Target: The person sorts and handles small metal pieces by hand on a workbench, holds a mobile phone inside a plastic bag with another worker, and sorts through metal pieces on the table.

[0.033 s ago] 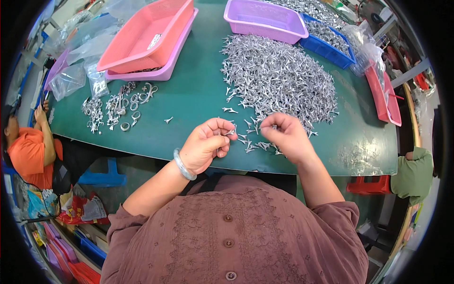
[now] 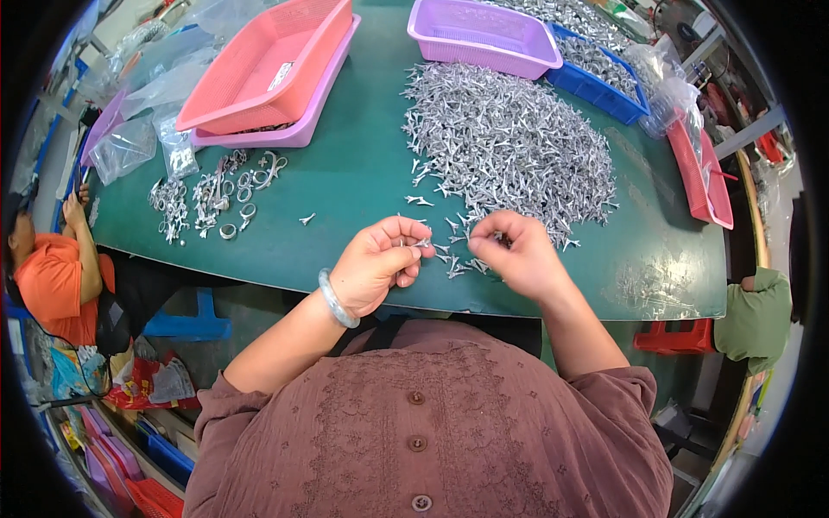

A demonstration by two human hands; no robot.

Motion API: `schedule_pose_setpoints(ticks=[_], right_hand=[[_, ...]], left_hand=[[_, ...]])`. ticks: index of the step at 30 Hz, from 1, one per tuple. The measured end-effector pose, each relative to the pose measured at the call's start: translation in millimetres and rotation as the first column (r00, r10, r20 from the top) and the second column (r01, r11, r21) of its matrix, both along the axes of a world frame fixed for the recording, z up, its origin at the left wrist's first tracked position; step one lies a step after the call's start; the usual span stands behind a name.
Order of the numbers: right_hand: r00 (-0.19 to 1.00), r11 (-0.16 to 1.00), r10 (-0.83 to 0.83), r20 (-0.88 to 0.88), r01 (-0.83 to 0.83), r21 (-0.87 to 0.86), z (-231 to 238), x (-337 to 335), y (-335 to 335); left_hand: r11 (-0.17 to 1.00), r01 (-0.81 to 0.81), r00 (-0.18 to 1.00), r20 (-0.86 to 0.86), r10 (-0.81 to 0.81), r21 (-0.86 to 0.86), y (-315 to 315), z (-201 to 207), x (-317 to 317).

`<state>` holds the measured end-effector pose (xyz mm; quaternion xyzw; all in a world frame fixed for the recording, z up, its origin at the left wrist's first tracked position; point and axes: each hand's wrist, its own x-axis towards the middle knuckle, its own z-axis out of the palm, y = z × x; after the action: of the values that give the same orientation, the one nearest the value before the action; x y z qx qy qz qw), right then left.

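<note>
My left hand point(image 2: 380, 259), with a pale bangle point(image 2: 335, 300) at its wrist, is closed round a small silver metal charm point(image 2: 420, 243), tower-like in shape, whose tip shows at the fingertips. Across from it, my right hand point(image 2: 522, 255) is curled in a pinch just above the table; what lies between its fingers, if anything, I cannot make out. A few loose charms point(image 2: 453, 263) are scattered between the two hands. Directly beyond my right hand spreads a large heap of the same silver charms point(image 2: 509, 138).
A coral basket point(image 2: 250, 78) sits in a purple one point(image 2: 315, 116) at far left, near assorted silver jewellery point(image 2: 207, 194). Beyond the heap stand a purple basket point(image 2: 484, 52) and a blue tray point(image 2: 635, 108). A pink basket point(image 2: 704, 186) is right. People sit at both sides.
My right hand has shifted slightly left, toward my left hand, and now covers some loose charms that showed beneath it. The left hand has stayed in place.
</note>
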<state>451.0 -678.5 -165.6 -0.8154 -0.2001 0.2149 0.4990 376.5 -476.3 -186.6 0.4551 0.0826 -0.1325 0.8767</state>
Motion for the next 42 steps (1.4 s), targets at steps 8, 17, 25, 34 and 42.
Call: schedule_pose_setpoints(ticks=[8,17,25,34,42], right_hand=[[0.764,0.876,0.309,0.566,0.003,-0.483,-8,-22,20],[0.794,0.920,0.268,0.547,-0.041,-0.391,-14,-17,12],[0.794,0.905,0.311,0.522,-0.079,-0.419,-14,-14,10],[0.756,0.929,0.279,0.592,-0.056,-0.366,-20,-15,7],[0.785,0.997,0.076,0.615,-0.040,-0.073,-20,-12,-4]], left_hand=[[0.716,-0.177,0.928,0.357,-0.108,0.675,-9,-19,3],[0.243,-0.442,0.786,0.503,-0.359,0.863,-19,-14,4],[0.057,-0.395,0.847,0.387,-0.364,0.917,-24,-9,3],[-0.011,-0.382,0.837,0.340,-0.429,0.924,-40,-6,-1],[-0.031,-0.424,0.808,0.363,-0.465,0.905,-42,-4,2]])
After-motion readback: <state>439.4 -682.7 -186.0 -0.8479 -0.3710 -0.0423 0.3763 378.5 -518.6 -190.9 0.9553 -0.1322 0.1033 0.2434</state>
